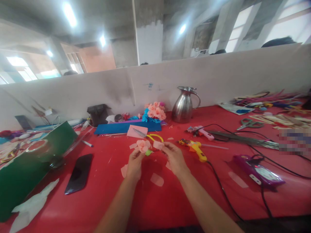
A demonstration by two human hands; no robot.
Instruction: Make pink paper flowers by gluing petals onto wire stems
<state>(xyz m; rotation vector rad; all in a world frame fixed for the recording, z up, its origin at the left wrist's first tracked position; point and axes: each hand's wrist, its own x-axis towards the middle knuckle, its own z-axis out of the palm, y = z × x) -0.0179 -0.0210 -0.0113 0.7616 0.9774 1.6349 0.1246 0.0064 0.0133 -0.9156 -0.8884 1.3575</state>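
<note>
My left hand (135, 161) pinches a pink paper flower (143, 146), its petals facing up and away from me. A bit of green shows just under the flower. To the right, my right hand (173, 157) holds a small pink paper petal (158, 145) between thumb and fingers, a short gap from the flower. Loose pink petals lie around my hands, one cut petal (157, 179) on the red table (155, 210) between my forearms. Beyond the flower, yellow-handled scissors (155, 138) rest partly on a pink paper sheet (132, 130).
A yellow glue gun (199, 152) and a pink glue gun (205, 132) lie at right, cords trailing to a purple power strip (259, 171). A steel jug (182, 108) stands behind, beside a pink flower bunch (156, 111). A phone (79, 173) and green board (21, 181) are left.
</note>
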